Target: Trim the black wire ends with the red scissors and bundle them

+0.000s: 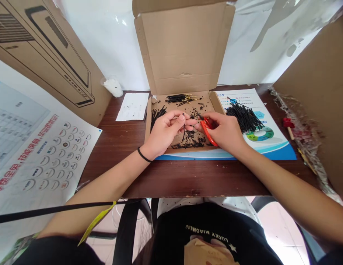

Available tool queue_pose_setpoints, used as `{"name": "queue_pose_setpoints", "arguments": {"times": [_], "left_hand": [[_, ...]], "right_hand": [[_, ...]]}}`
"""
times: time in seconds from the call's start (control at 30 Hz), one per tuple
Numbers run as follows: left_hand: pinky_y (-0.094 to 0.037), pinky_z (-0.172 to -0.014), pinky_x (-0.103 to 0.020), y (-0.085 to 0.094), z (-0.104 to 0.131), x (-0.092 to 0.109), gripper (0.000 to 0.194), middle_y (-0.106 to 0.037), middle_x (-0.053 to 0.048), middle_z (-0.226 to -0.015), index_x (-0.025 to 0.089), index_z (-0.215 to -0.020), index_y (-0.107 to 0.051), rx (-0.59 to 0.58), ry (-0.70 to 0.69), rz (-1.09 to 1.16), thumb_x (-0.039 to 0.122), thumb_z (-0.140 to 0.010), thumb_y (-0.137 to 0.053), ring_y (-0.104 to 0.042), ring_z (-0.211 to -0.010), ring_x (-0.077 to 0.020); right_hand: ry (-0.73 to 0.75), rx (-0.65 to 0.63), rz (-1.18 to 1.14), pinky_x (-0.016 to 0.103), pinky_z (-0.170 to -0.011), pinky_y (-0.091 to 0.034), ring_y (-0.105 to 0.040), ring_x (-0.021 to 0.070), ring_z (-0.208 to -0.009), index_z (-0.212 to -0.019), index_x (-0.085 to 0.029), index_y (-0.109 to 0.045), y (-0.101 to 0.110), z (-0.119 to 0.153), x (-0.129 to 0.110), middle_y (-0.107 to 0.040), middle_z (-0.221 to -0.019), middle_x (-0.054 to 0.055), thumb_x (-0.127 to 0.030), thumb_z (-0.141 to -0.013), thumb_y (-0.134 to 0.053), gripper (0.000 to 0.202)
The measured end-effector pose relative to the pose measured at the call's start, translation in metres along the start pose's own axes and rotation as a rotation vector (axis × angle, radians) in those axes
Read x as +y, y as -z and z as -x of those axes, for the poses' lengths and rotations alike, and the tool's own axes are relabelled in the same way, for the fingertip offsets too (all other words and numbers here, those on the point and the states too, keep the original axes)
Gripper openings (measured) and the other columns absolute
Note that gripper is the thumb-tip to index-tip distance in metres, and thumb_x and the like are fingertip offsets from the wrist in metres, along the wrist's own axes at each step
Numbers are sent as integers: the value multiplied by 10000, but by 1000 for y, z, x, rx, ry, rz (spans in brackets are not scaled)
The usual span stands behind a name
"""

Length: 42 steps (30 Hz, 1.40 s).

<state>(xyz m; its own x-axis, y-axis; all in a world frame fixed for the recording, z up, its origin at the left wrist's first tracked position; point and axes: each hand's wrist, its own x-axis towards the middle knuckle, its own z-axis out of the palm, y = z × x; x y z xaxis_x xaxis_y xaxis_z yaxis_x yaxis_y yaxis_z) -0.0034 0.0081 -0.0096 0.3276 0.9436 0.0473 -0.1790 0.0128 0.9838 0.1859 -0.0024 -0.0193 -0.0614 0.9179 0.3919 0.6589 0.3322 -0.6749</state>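
My left hand [164,132] is closed in a pinch on a thin black stick [184,135], which hangs down between thumb and fingers. Red-handled scissors [208,134] are in my right hand [228,129], their blades largely hidden by the fingers. Both hands are close together over an open cardboard box [175,150]. Small black scraps [193,137] litter its floor. At the back of the box lie black sticks with gold ends [181,98]; more plain black sticks [157,113] are at its left side, partly behind my left hand.
A heap of black sticks [244,117] rests on a printed sheet [282,147] right of the box. White paper [132,106] lies to the left. Large cardboard panels [312,59] flank the desk [171,176]. A red-headed object [288,124] sits by crumpled plastic.
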Motion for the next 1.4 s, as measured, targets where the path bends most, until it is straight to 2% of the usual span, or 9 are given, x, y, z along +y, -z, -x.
{"name": "queue_pose_setpoints", "arguments": {"times": [0.33,0.47,0.63,0.77,0.97,1.1,1.17,1.27,1.4], "left_hand": [[-535,-735,-228,-1,-1,-2,205,-738,-34,-819,153,-913,-627,-60,40,85,350,-882,-675,-702,-790,-106],[-547,-706,-227,-1,-1,-2,286,-717,-18,-803,150,-905,-640,-39,38,97,397,-808,-746,-685,-725,-93],[-550,-696,-229,-1,0,-1,408,-710,-18,-802,152,-868,-646,-11,24,72,452,-670,-838,-676,-703,-93],[-529,-645,-212,-1,-1,-1,392,-704,-15,-770,162,-818,-640,33,22,67,427,-637,-864,-679,-692,-96],[-534,-641,-218,-3,-1,-1,455,-679,11,-730,160,-814,-618,41,24,84,425,-570,-897,-671,-664,-91],[-537,-636,-212,-4,-1,0,495,-661,23,-714,158,-803,-601,60,47,88,431,-530,-911,-664,-653,-88],[-535,-634,-206,-3,-1,1,489,-662,22,-713,157,-800,-600,56,53,85,430,-537,-909,-662,-654,-86],[-529,-638,-200,-2,-1,0,471,-669,14,-714,156,-804,-604,46,53,83,430,-561,-901,-665,-670,-87],[-520,-633,-203,-2,-1,-3,408,-684,-6,-741,159,-800,-613,28,43,72,426,-631,-870,-666,-689,-91]], "right_hand": [[36,7,-4,294,-622,-439,-536,153,-638,-998,-162,-721,2,-3,3,-662,-730,29,-459,-761,-698,380],[44,-33,17,334,-705,-488,-591,181,-705,-1143,-132,-676,5,-5,4,-690,-817,55,-363,-753,-708,454],[88,-132,125,382,-786,-501,-622,220,-802,-1234,-109,-624,4,-5,6,-705,-899,91,-187,-778,-601,463],[144,-164,179,411,-840,-489,-617,255,-897,-1297,-109,-570,3,-2,7,-697,-946,110,-183,-798,-586,505],[229,-224,189,419,-930,-458,-594,271,-1039,-1243,-148,-564,2,0,9,-668,-1146,135,-113,-781,-532,464],[165,-220,237,412,-864,-473,-615,262,-958,-1299,-133,-527,2,1,9,-683,-1103,150,-85,-807,-476,497],[144,-230,274,399,-836,-473,-614,260,-930,-1258,-136,-568,4,1,9,-692,-1048,140,-96,-810,-497,455],[192,-257,312,389,-877,-458,-599,266,-978,-1153,-137,-668,4,1,11,-691,-1043,130,-98,-813,-527,371],[248,-296,387,421,-893,-452,-556,290,-1010,-1197,-131,-696,-3,-1,20,-662,-1039,151,-111,-858,-497,393]]}}
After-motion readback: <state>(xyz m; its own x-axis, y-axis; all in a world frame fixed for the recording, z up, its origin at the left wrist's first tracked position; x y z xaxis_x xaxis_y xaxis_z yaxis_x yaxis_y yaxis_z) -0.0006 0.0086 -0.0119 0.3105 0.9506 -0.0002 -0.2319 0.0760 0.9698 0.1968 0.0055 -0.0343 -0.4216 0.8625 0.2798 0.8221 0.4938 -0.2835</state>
